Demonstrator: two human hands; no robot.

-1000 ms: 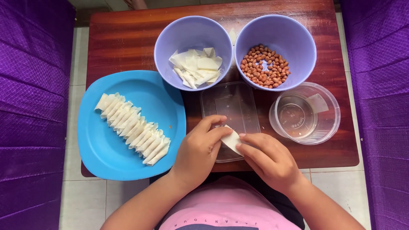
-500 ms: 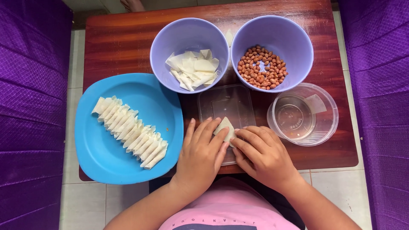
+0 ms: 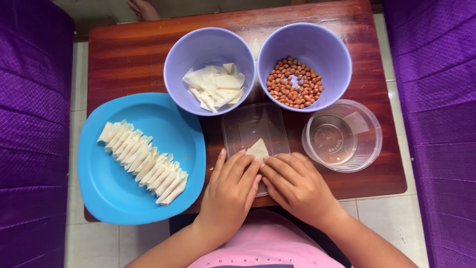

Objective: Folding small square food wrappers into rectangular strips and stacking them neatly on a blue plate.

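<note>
Both grips press flat: left hand (image 3: pixel 232 186) and right hand (image 3: pixel 297 184) lie side by side, fingers together, pinning a small wrapper (image 3: pixel 258 148) on the clear tray (image 3: pixel 248 124) at the tabletop's (image 3: pixel 129 54) near edge. Only the wrapper's pointed tip shows past the fingertips. Folded pieces (image 3: pixel 144 161) line the blue plate (image 3: pixel 109 198); bowls of wrappers (image 3: pixel 214 87) and peanuts (image 3: pixel 295 89) stand behind, with a clear tub (image 3: pixel 369 144) to the right. Folding seems in hand; next calls for lifting it.
</note>
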